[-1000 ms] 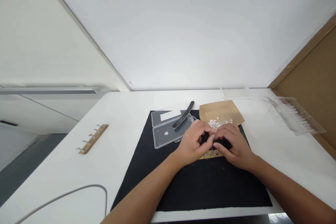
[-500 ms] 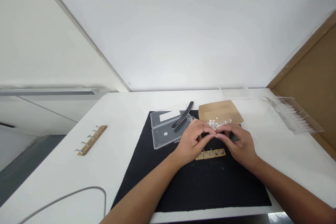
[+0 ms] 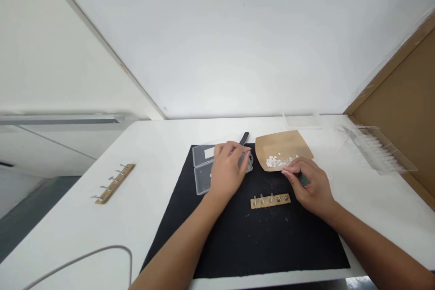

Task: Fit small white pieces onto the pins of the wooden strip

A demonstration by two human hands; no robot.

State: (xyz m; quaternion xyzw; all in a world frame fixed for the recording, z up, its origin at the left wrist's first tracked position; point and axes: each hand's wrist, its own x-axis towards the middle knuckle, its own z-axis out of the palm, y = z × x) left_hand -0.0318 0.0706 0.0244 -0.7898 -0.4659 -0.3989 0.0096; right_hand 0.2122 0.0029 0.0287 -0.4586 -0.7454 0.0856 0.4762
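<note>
My left hand (image 3: 228, 166) hovers over the clear plastic case (image 3: 203, 176), its fingers apart and nothing visible between them. Part of a black file (image 3: 244, 138) shows behind that hand. At the right, my right hand (image 3: 307, 183) pinches something too small to make out beside the brown paper tray (image 3: 285, 141). A green thing (image 3: 303, 180) shows within its curled fingers. White pieces (image 3: 273, 161) lie in the tray. In front of the hands, a wooden strip (image 3: 270, 201) with several small metal and clear parts rests on the black mat (image 3: 272, 244).
Another wooden strip (image 3: 115, 184) with metal pegs lies on the left of the white table (image 3: 149, 145). A grey cable (image 3: 102, 249) curves at the front left. Clear trays with pale tips (image 3: 377, 149) stand near the cardboard (image 3: 404, 86) on the right.
My left hand has parted from my right hand and moved left over the plastic case, opening its fingers. The wooden strip on the mat is now fully uncovered.
</note>
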